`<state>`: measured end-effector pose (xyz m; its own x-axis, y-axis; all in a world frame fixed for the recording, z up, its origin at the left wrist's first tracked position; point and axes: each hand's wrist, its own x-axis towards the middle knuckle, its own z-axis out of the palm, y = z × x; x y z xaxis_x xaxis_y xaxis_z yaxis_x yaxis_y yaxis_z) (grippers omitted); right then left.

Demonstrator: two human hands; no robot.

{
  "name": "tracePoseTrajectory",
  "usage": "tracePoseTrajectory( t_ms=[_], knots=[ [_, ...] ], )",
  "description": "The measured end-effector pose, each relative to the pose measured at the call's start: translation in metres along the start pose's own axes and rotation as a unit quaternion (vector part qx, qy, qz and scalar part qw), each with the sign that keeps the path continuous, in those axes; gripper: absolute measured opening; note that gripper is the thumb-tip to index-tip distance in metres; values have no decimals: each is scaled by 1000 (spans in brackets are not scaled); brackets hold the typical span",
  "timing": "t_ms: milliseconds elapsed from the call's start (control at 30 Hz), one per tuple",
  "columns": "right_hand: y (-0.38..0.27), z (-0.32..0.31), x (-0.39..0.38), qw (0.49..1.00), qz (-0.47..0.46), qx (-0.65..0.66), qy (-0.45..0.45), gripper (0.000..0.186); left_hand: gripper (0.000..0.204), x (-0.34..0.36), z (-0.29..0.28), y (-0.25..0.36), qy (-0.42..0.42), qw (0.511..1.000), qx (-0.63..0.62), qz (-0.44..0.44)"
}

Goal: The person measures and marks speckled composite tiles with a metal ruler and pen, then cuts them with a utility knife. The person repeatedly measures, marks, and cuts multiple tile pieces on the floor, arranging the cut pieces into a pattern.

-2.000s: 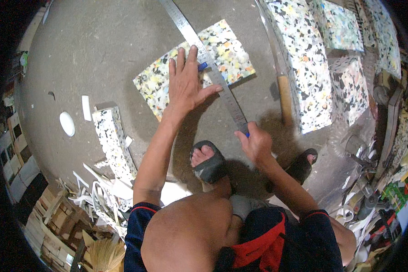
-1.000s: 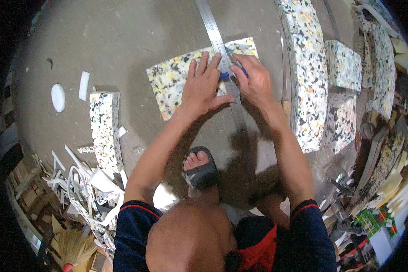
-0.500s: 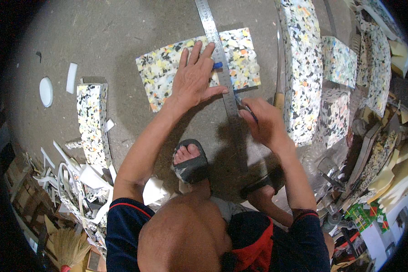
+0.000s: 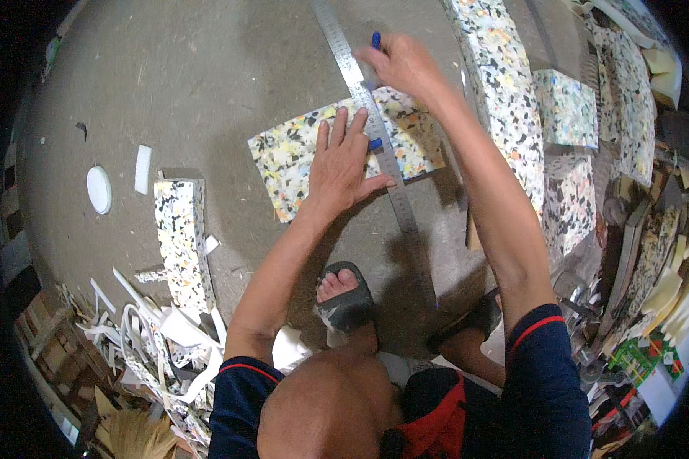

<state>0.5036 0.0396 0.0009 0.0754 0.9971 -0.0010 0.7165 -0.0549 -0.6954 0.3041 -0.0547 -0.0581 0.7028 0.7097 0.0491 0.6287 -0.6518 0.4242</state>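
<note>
A speckled foam sheet [image 4: 287, 153] of white, black, yellow and orange bits lies flat on the floor. Across it runs a long metal ruler [image 4: 343, 53], past both the far and near edges. My left hand [image 4: 337, 164] is open, fingers spread flat on the foam, with fingertips and thumb at the ruler's edge. Beside its fingers, a small blue piece [image 4: 375, 143] rests over the ruler; its kind is unclear. My right hand [image 4: 406, 67] is closed around a blue pen [image 4: 376, 41] at the sheet's far edge, close to the ruler. The pen's lower end is blurred.
Long speckled foam blocks [image 4: 505, 99] and smaller foam blocks [image 4: 566, 107] stand at the right. A foam strip [image 4: 180, 237], a white disc [image 4: 99, 190] and white scraps [image 4: 184, 329] lie left. My sandalled foot [image 4: 346, 298] is close to the ruler's near part.
My right hand has moved with the pen from the sheet's near edge to its far edge, along the ruler. My left hand keeps its place on the foam. The whole view has shifted slightly.
</note>
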Motion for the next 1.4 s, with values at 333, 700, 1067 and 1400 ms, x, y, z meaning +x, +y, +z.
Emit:
tracePoseTrajectory(
  t_ms=[333, 700, 1067, 1400],
  knots=[
    [-11, -19, -195, 980, 133, 13, 145, 33, 64, 12, -30, -21, 86, 959, -209, -172],
    [-13, 33, -303, 970, 222, 22, -93, 29, 29, 127, -22, -75, 17, 845, -435, -311],
    [-47, 42, -245, 991, 115, 52, 47, 33, 18, 229, -83, -185, 309, 598, -619, -404],
    [-43, 103, -264, 792, 422, 441, -6, 35, 23, 247, -87, -262, 378, 628, -619, -281]
  ],
)
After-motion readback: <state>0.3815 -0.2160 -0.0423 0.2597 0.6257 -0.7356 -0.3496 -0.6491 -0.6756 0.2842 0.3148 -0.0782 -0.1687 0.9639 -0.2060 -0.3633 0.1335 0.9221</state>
